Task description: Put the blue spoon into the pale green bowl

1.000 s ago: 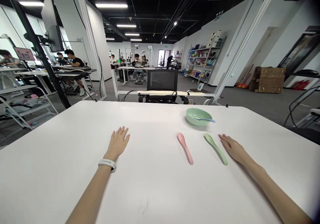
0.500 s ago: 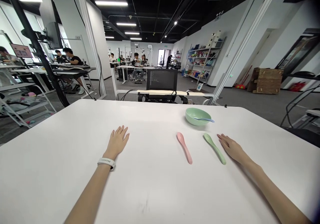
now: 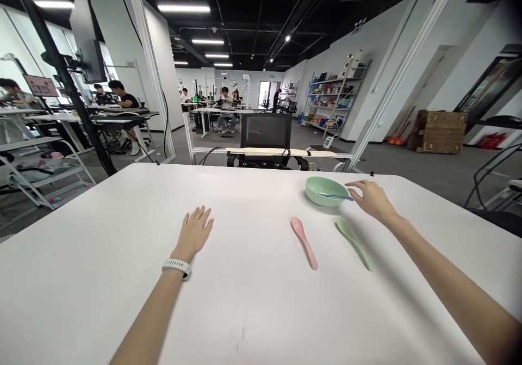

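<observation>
My left hand [image 3: 194,233] lies flat on the white table [image 3: 253,299], fingers spread, with a pale band on its wrist. Over on the right, my right hand [image 3: 373,199] hovers beside a green bowl [image 3: 320,197], thumb and fingers apart. Its fingertips are close to the handle end of a blue spoon [image 3: 336,196], which rests in the bowl and sticks out over the rim. Whether they touch the handle I cannot tell. A pink spoon [image 3: 304,243] lies on the table in front of the bowl. To its right lies a green spoon [image 3: 354,244], under my right forearm's shadow.
A metal frame [image 3: 408,71] rises behind the table's far edge. Beyond it stands a black mesh chair [image 3: 266,131]. Shelves [image 3: 338,96], wooden boxes [image 3: 442,131] and several people at desks are in the background. At the left is a white cart [image 3: 44,177].
My right hand has lifted off the table beside the green spoon and moved forward to the bowl's right side. My left hand stays in place. The view has shifted slightly.
</observation>
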Motion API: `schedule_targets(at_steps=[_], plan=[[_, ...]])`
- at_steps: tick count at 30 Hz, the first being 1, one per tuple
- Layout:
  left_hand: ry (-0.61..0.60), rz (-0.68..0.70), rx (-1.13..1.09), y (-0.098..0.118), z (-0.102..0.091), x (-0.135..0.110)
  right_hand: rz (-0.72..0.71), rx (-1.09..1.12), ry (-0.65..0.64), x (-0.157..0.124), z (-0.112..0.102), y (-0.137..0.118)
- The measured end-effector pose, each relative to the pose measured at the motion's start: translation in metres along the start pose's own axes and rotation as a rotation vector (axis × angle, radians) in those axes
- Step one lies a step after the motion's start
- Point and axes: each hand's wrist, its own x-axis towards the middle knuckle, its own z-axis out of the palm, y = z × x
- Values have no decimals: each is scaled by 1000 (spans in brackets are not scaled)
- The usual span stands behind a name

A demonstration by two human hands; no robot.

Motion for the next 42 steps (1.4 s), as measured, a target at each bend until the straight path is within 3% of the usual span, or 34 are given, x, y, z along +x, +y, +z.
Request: schedule_targets(at_steps=[4, 10, 17, 23, 27, 30, 36, 42], plan=[[0, 3, 3, -1, -1, 0, -14, -90, -153, 33, -7, -27], [-50, -11, 6, 4, -9, -2, 41, -109, -313, 59, 3, -39], [-39, -17, 21, 6, -11, -2, 93, -66, -294, 56, 7, -50], [-19, -18, 30, 2, -6, -2, 192, 33, -119, 31, -16, -42], [-5, -16, 35, 2, -4, -1, 368, 146, 17, -7, -25, -14], [-26, -22, 27, 3, -6, -2, 519, 216, 86, -42, -16, 15], [-35, -11, 22, 2, -9, -1, 707, 138, -89, -85, 17, 61], [-34, -1, 12, -1, -7, 0, 799, 80, -209, -91, 29, 70]])
